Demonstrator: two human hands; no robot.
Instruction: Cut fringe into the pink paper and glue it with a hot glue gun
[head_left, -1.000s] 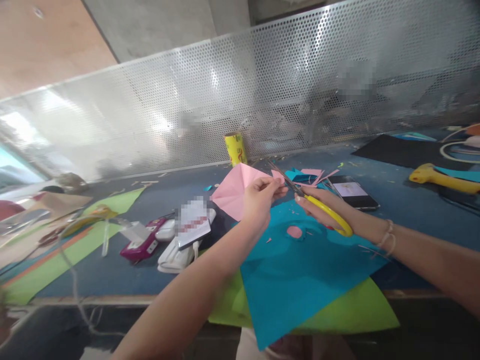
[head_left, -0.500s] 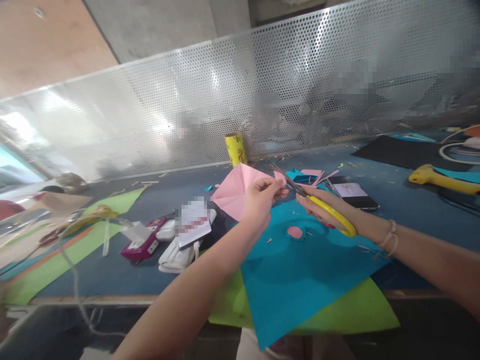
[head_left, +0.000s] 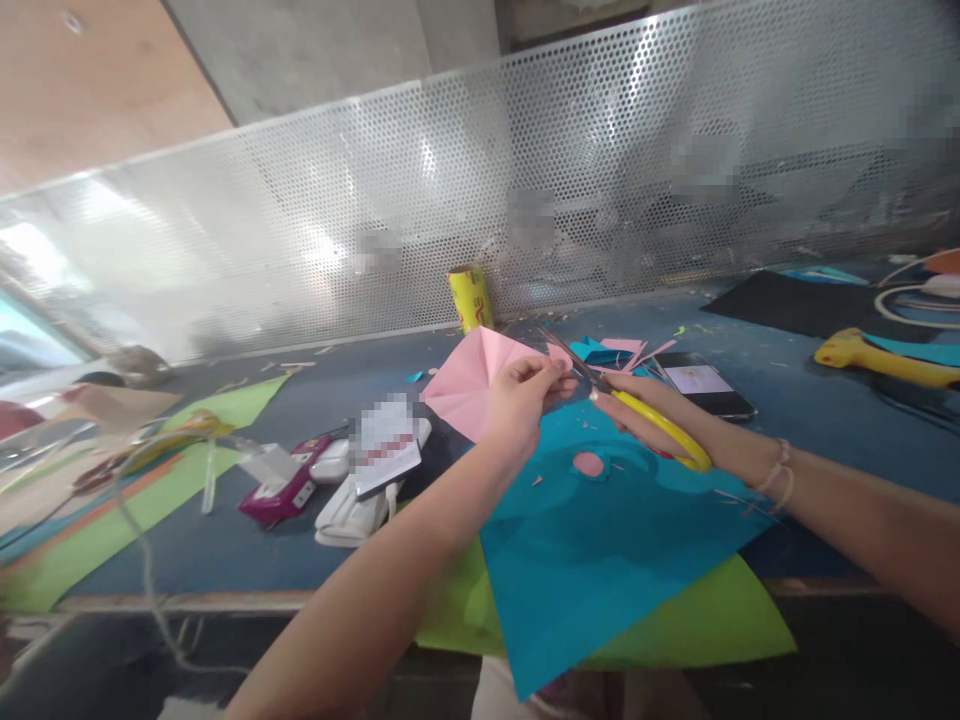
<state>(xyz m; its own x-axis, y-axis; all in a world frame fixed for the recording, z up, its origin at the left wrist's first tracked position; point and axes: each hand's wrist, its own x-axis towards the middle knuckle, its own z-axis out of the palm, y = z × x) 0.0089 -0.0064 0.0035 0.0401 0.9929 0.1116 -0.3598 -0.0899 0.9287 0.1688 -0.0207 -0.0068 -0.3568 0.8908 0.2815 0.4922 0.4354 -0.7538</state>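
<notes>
My left hand (head_left: 523, 400) pinches a pink folded sheet of paper (head_left: 469, 380) and holds it above the table. My right hand (head_left: 651, 420) grips yellow-handled scissors (head_left: 637, 412); their blades point up and left and meet the pink paper's edge beside my left fingers. Below both hands lies a large blue sheet (head_left: 600, 545) on top of a green sheet (head_left: 686, 625). A small pink cut-out (head_left: 589, 464) rests on the blue sheet.
A phone (head_left: 701, 384) lies right of the scissors, with pink and blue scraps (head_left: 619, 350) behind. A yellow roll (head_left: 471, 297) stands by the perforated metal screen (head_left: 525, 190). White and magenta gadgets (head_left: 330, 480) sit left; a yellow glue gun (head_left: 877, 357) lies far right.
The hands and the scissors have stayed almost in place; the blades shifted only slightly at the pink paper's edge.
</notes>
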